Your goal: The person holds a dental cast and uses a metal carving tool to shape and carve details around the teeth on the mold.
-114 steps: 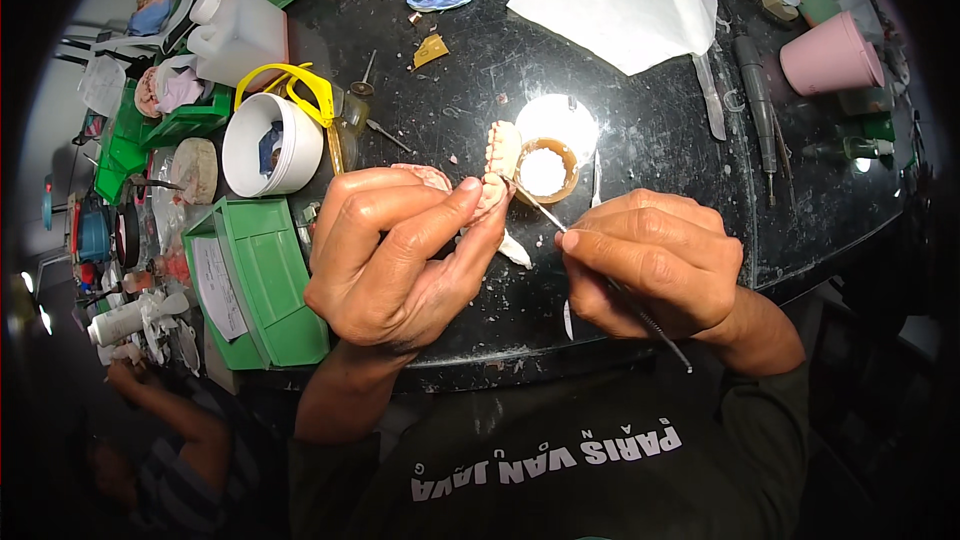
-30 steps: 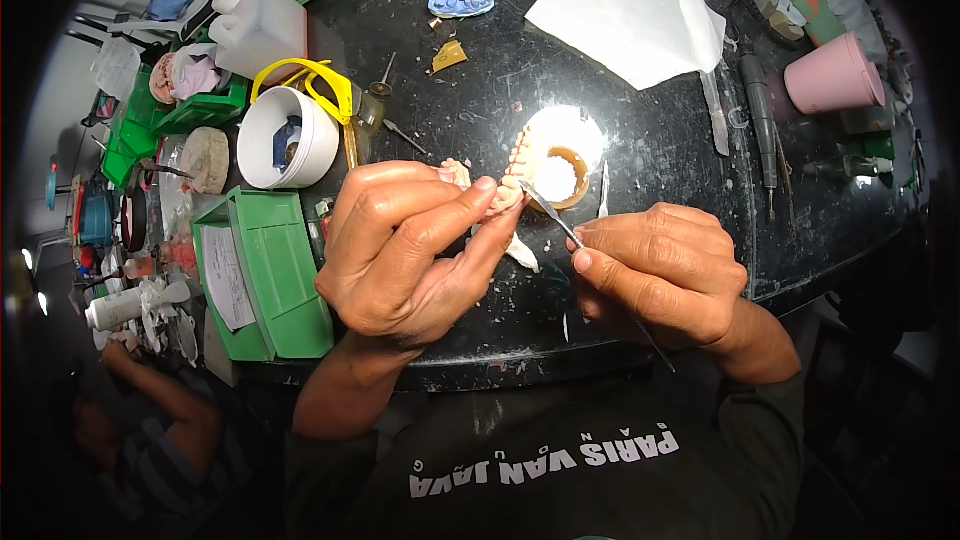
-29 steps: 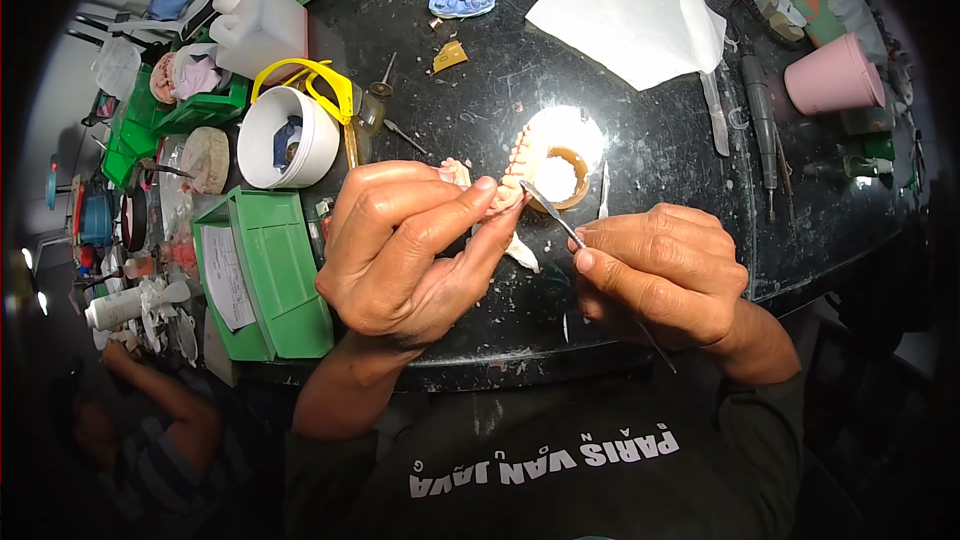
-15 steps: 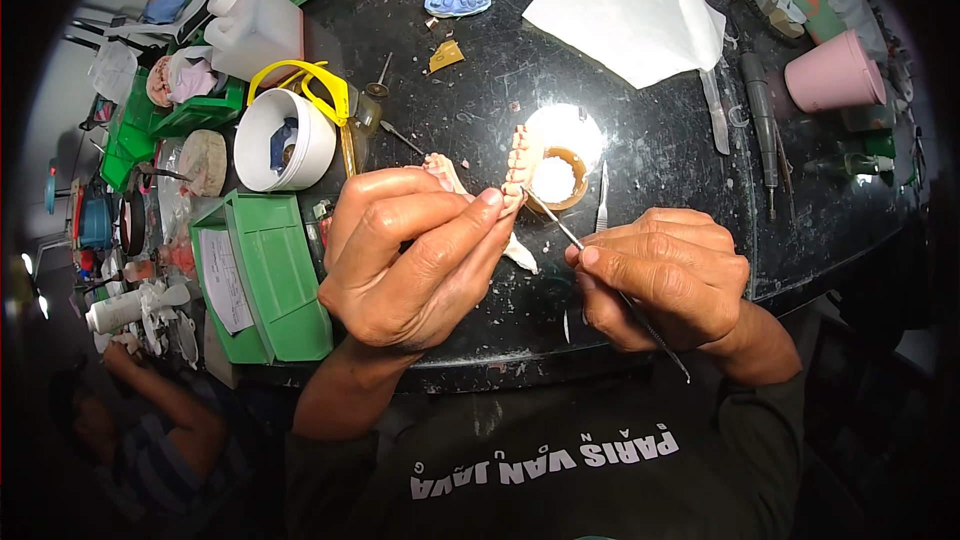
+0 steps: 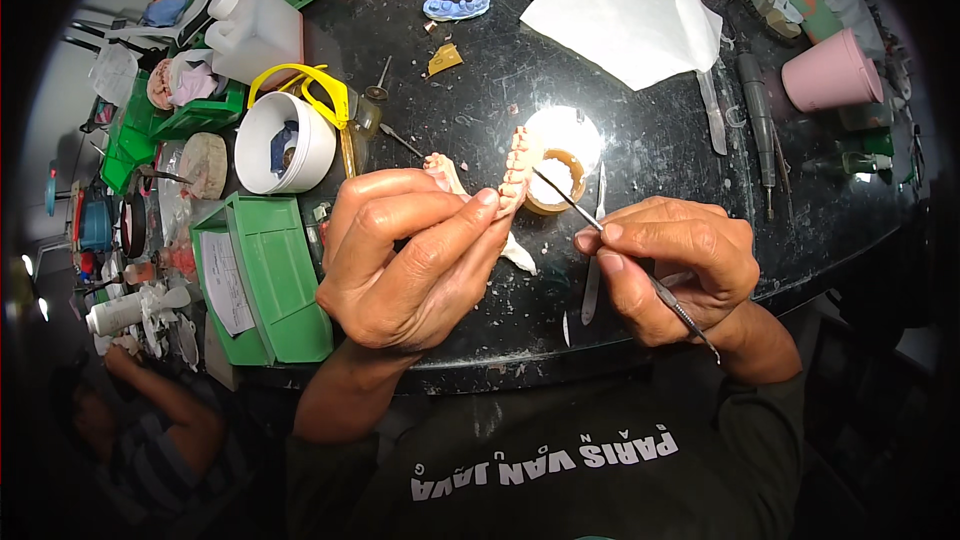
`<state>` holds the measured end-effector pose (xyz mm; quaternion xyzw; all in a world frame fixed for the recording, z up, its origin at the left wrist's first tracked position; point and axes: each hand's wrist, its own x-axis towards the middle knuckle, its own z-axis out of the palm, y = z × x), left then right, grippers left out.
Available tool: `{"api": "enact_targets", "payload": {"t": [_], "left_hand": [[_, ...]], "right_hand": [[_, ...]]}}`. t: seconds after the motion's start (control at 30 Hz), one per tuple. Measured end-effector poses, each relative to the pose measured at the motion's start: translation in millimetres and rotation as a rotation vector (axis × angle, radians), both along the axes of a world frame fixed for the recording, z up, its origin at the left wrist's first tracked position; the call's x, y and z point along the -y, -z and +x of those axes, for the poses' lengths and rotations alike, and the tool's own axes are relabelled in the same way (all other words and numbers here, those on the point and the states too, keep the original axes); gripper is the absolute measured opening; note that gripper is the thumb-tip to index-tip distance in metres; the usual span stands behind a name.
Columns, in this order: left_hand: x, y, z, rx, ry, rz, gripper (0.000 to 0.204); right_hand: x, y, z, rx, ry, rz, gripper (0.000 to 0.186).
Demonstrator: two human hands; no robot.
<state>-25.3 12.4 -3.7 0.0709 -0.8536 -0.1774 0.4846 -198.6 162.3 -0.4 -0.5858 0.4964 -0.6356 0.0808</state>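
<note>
My left hand (image 5: 415, 255) is closed around a beige dental model (image 5: 516, 165), a curved arch with a row of teeth facing right. Its other end pokes out beyond my knuckles, while the middle is hidden by my fingers. Pinched in my right hand (image 5: 685, 265) is a thin metal dental carver (image 5: 672, 302) with a ridged grip and a bent rear end. The carver's front tip points up and left, just right of the teeth and apart from them in the picture. Behind that tip stands a small amber-brown cup (image 5: 545, 208) with white material inside.
A metal knife (image 5: 592, 285) lies between my hands. Left are a green bin (image 5: 285, 285), a white tub (image 5: 312, 155) and yellow goggles (image 5: 335, 100). White paper (image 5: 625, 15) lies farther back, with a grey handpiece (image 5: 757, 110) and pink cup (image 5: 830, 70) at right. Another person's arm (image 5: 175, 400) shows lower left.
The carver's tip has drawn away from the teeth toward the right. My right hand has shifted slightly right and its grip has turned. My left hand and the model stay nearly still.
</note>
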Motion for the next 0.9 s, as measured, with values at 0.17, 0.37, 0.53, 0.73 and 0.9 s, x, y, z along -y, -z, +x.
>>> {"api": "enact_targets", "payload": {"t": [0.17,0.37,0.53,0.73,0.9], "left_hand": [[0.3,-0.5,-0.6,-0.006,-0.004,-0.006,0.039],[3.5,4.6,-1.2,-0.05,0.03,-0.027,0.04],[1.4,5.1,-2.5,-0.041,0.013,-0.026,0.038],[4.9,5.5,-1.4,-0.016,-0.039,-0.019,0.036],[4.2,-0.3,0.8,0.04,-0.04,-0.004,0.039]], "right_hand": [[0.8,-0.3,-0.6,-0.098,0.012,0.035,0.022],[1.2,-0.5,0.0,-0.122,0.006,0.043,0.022],[3.2,1.9,-0.1,-0.209,0.001,0.024,0.024],[2.7,0.5,-4.8,-0.24,0.033,0.028,0.019],[-0.9,0.0,-1.9,0.061,0.194,0.318,0.007]]}}
